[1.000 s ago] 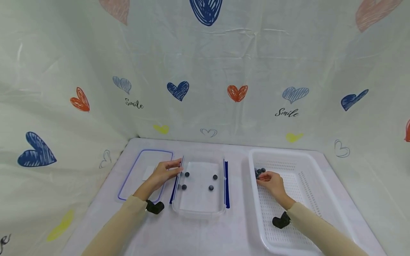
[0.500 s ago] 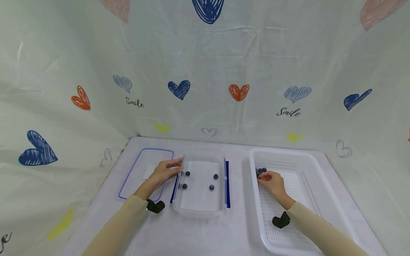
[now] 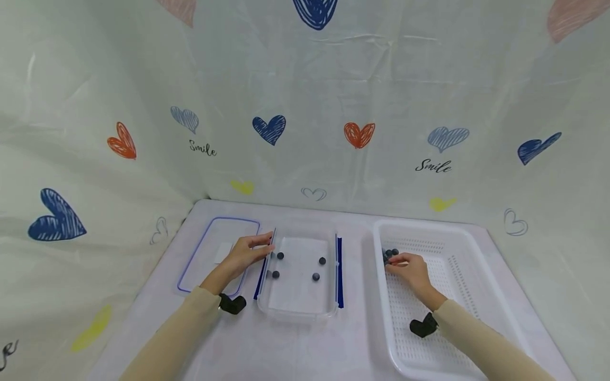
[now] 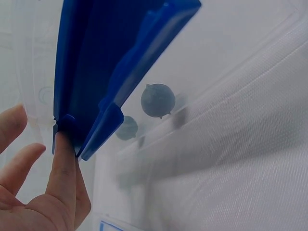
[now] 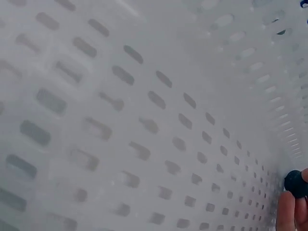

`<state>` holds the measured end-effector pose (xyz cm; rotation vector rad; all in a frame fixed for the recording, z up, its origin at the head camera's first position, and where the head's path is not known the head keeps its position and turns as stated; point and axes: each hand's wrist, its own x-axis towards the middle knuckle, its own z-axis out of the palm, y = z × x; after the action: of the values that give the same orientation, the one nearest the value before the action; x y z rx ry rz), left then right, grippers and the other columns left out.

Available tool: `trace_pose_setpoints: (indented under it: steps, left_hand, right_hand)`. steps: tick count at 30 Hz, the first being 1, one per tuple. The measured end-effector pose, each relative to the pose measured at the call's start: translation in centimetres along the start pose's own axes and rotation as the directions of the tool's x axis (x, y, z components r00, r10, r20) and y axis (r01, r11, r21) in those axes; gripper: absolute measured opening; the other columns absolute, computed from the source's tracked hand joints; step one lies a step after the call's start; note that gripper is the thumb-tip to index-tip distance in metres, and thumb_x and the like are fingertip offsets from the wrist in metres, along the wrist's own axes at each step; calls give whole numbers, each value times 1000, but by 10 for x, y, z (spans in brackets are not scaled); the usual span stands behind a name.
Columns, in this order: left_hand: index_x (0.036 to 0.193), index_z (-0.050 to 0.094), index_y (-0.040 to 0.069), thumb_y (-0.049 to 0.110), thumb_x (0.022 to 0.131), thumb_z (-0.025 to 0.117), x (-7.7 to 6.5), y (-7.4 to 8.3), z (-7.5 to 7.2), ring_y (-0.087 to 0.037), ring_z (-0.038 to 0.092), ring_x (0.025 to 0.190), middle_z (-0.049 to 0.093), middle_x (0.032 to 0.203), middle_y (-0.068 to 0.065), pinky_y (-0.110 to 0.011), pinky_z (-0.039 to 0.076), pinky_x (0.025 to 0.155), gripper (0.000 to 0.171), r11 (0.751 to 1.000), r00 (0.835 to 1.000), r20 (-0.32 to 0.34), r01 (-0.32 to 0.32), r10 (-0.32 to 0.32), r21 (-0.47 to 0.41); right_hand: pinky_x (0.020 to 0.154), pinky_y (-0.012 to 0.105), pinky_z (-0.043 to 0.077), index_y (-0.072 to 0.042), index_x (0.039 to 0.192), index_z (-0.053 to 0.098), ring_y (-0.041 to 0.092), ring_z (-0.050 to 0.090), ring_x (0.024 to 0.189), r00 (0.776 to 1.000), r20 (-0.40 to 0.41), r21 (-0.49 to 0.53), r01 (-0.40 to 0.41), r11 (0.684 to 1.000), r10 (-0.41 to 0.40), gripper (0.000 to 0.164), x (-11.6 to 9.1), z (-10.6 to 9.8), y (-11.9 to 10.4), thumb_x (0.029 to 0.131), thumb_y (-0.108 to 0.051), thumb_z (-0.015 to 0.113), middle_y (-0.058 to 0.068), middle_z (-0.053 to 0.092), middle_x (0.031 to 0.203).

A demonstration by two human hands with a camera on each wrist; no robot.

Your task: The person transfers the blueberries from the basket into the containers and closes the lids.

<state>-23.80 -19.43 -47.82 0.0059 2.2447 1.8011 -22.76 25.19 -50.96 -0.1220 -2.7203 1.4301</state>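
Blue-grey balls [image 3: 316, 277] — four inside one clear box [image 3: 296, 300].

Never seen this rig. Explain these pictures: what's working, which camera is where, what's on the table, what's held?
No machine: a person's bare left hand and right hand do the work. The wide picture comes from a head-worn camera; the two close-ups from cameras on each wrist. On the table lie a blue-edged lid, a clear box holding four dark balls, and a white slotted basket with more balls. The left hand touches the box's blue left flap; the right hand pinches a dark ball in the basket.
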Motion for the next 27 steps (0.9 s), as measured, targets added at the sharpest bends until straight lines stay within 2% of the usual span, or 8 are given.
trace_pose_setpoints:
  steps: [6,13,18,23,27]
  left_hand:
    - [146,49,9,20,94,72,1,1,-1,-32,51,129,50,143,-22,-37,48,102,58,1000,1000,1,2,-2,7]
    - [146,49,8,18,94,72,1,0,-1,-33,49,131,50,142,-22,-37,48,102,58,1000,1000,-4,4,-4,5]
    - [146,49,6,18,94,72,0,-1,0,-33,50,130,49,143,-24,-37,49,102,59,1000,1000,4,2,-2,-8]
    - [146,49,7,18,93,73,0,0,0,-32,52,129,49,144,-23,-36,49,101,59,1000,1000,5,16,-16,-12]
    - [146,49,8,18,93,73,1,1,1,-32,51,130,49,144,-22,-37,48,102,59,1000,1000,6,18,-18,-6]
  right_hand:
    - [62,17,53,9,95,73,8,67,74,1000,12,31,-15,999,15,21,0,-8,-11,79,-3,79,12,72,90]
    - [65,18,53,11,103,70,4,66,76,999,32,83,-33,996,30,27,2,-18,-24,84,-6,79,16,71,100]
    - [69,17,53,11,106,69,2,65,77,1000,26,108,-10,994,7,28,1,-29,-37,86,-7,77,19,68,106]
    - [71,16,52,11,108,69,0,65,77,1000,1,134,3,991,-4,29,2,-41,-48,87,-8,77,14,70,103]
    - [71,14,52,13,109,67,-1,66,76,999,-28,181,28,983,-24,32,3,-49,-58,87,-8,77,5,71,97]
